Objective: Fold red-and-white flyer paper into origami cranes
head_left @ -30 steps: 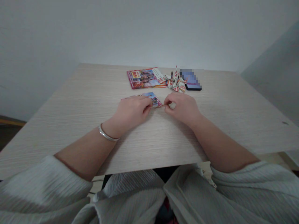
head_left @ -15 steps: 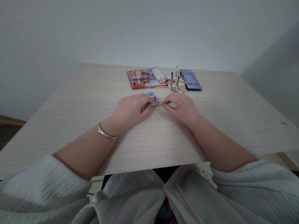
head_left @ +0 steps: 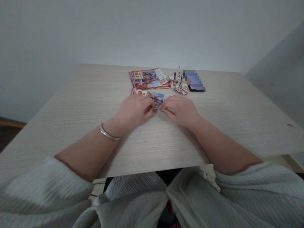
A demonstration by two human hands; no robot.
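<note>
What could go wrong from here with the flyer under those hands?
The left hand covers much of the printed flyer, so a crooked crease could go unnoticed. The right hand is at the flyer's near right corner; a slip there might crumple it. The folded paper figure sits just beyond the right hand, by the phone, so a careless reach could knock it.

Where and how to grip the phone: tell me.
Best, I'd judge, grip the phone by its right long edge, the right hand, once free of the printed leaflet, coming from the right: it lies flat, and the folded paper ornament crowds its left side.
</note>
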